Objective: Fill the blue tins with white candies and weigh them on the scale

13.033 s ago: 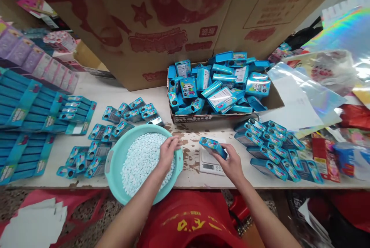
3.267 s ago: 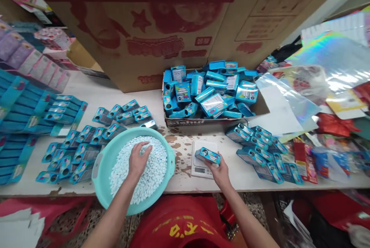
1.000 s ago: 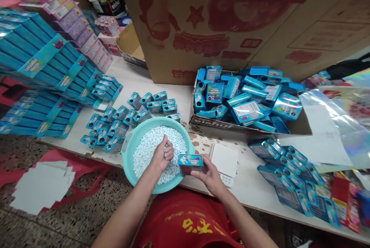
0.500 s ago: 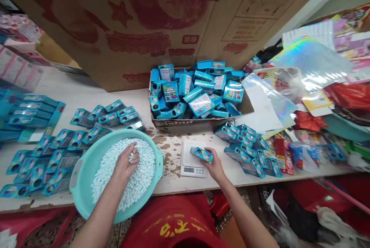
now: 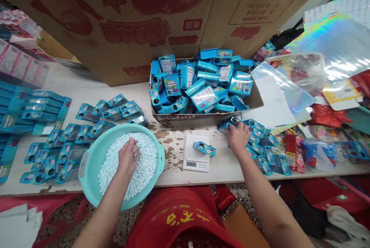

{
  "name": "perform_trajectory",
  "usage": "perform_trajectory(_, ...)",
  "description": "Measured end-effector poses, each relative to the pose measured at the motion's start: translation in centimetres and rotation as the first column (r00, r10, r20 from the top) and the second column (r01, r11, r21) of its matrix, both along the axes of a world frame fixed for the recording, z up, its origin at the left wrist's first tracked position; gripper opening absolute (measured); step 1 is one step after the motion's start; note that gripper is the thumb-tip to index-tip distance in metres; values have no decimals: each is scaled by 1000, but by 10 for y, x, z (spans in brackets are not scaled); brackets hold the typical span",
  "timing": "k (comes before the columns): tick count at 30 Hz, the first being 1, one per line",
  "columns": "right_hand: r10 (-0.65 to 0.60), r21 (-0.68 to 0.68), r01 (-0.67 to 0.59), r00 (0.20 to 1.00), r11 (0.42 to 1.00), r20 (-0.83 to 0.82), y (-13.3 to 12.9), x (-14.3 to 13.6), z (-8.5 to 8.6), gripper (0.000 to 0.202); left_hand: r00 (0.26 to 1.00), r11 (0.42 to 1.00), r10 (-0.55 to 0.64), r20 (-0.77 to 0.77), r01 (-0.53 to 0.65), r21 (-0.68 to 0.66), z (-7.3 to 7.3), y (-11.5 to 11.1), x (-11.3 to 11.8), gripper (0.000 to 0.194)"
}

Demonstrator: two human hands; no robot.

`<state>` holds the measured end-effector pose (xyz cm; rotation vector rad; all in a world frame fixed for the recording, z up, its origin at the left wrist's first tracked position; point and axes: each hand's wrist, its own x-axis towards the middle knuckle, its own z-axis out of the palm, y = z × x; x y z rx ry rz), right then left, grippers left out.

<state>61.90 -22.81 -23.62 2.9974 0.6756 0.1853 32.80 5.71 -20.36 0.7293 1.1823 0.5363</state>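
Observation:
My left hand is closed above the white candies in the turquoise basin; what its fingers hold is hidden. On the white digital scale lies one blue candy box, a round opening in its end, with neither hand on it. My right hand reaches to the group of blue boxes right of the scale, its fingers bent over a box at the group's back left corner. Behind the scale, an open carton holds a heap of blue boxes.
Several blue boxes stand left of and behind the basin. A large cardboard box rises at the back. Shiny plastic sheets and red bags lie at the right. The table's front edge runs close to me.
My right hand has let go of the box on the scale and moved right to the group of boxes. My left hand stays over the candies, its fingers closed. The view has shifted slightly.

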Motion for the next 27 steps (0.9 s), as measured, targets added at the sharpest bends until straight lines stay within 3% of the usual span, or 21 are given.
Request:
perform_trajectory(4,112,113,-114,993,987,26,-13,-14,3,15,991,968,-37,-129,68,240,-9,-7,-4,24)
perform_trajectory(8,183,204,-180,983,962,-1,-33,-41,12,21,974,931,-107,-198,168,324,-20,-10,-9,26)
perform_trajectory(14,147,82,-145,989,986,-14,-55,-81,8,17,964,930,-125,-233,196,311,-23,-8,-4,26)
perform_trajectory(21,126,84,-123,991,989,-36,-61,-92,-13,11,953,923,-118,-279,209,323,-20,-4,1,22)
perform_trajectory(24,156,123,-152,987,981,-25,-64,-91,-19,13,974,952,-100,-205,154,264,-13,-6,1,24)
perform_trajectory(27,184,108,-180,983,978,-24,-65,-91,-24,13,991,985,-124,-57,130,111,-2,-18,9,32)
